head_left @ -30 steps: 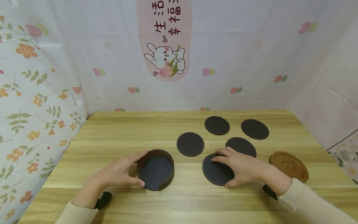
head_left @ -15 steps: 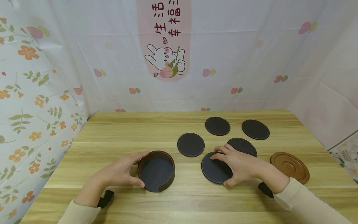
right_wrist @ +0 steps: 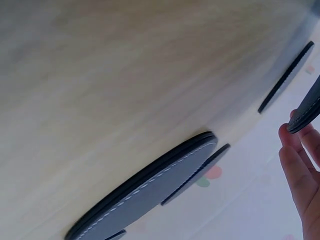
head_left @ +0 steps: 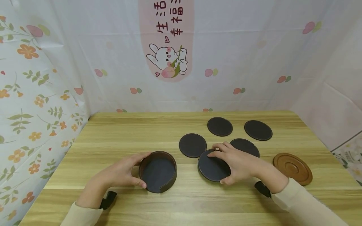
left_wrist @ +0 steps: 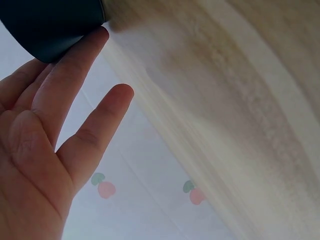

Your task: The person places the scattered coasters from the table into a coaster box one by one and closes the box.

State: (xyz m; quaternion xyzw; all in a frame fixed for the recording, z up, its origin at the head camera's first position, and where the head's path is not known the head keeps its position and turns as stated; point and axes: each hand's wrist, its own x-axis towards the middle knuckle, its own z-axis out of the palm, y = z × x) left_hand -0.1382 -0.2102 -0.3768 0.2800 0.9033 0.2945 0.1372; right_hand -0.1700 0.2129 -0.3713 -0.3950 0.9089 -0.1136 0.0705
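Observation:
My left hand (head_left: 121,174) grips the left side of a round, low-walled coaster holder (head_left: 171,181) in the head view, its thumb in front and fingers behind. The holder is dark outside with a brown inner wall, and sits upright on the table. In the left wrist view its dark wall (left_wrist: 55,30) meets the fingertips. With my right hand (head_left: 240,161) I pinch a round black stitched coaster (head_left: 212,168) by its edges, just to the right of the holder. It appears raised off the table in the right wrist view, where only its edge (right_wrist: 307,112) shows.
Several more black coasters lie flat: one (head_left: 193,145) behind the held coaster, one (head_left: 220,126) at the back, one (head_left: 258,130) at back right, another (head_left: 244,147) behind my right hand. A brown round lid-like disc (head_left: 292,168) lies right. A wooden table (head_left: 127,135) meets a curtain.
The right hand has moved left with the coaster, towards the holder, and the coaster has come up off the table. The left hand and the holder stay put.

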